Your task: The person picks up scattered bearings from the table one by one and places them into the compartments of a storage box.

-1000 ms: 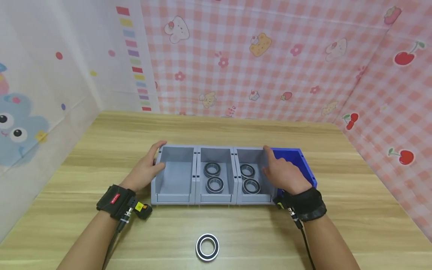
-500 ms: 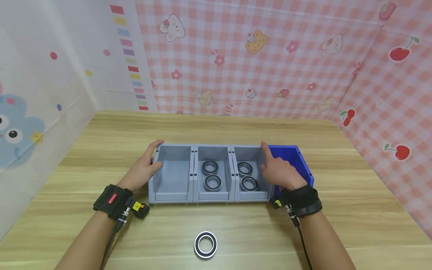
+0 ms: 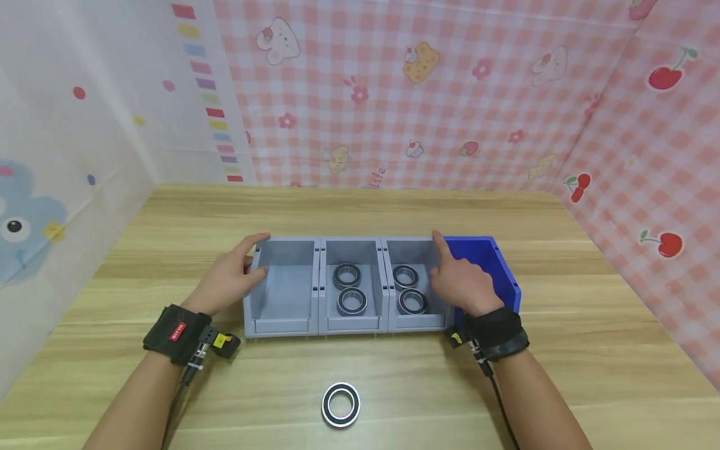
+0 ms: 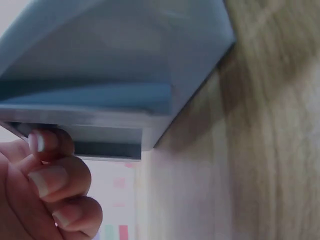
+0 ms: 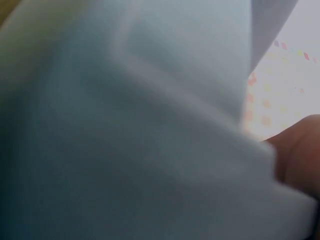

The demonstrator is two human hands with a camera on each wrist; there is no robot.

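In the head view, my left hand (image 3: 227, 278) grips the outer side wall of the left grey bin (image 3: 287, 294), thumb over the inside. The left wrist view shows curled fingers (image 4: 67, 175) at that bin's rim. My right hand (image 3: 465, 281) holds the wall where the right grey bin (image 3: 419, 322) meets the blue bin (image 3: 478, 250), index finger stretched toward the back edge. Its lower fingers are hidden. Two ball bearings (image 3: 351, 312) lie in the middle grey bin (image 3: 353, 324), and two bearings (image 3: 412, 312) in the right one. Another bearing (image 3: 340, 422) lies on the table in front.
The bins stand side by side in a row on the wood-grain table (image 3: 270, 400). A pink checked cloth (image 3: 337, 94) hangs behind and on the right, a white printed cloth (image 3: 101, 137) on the left. Cables (image 3: 495, 394) run from both wrist cameras along the forearms.
The whole head view has shifted slightly, so everything sits a little further left. Both hands keep their hold on the bins, and the bearings stay in place.
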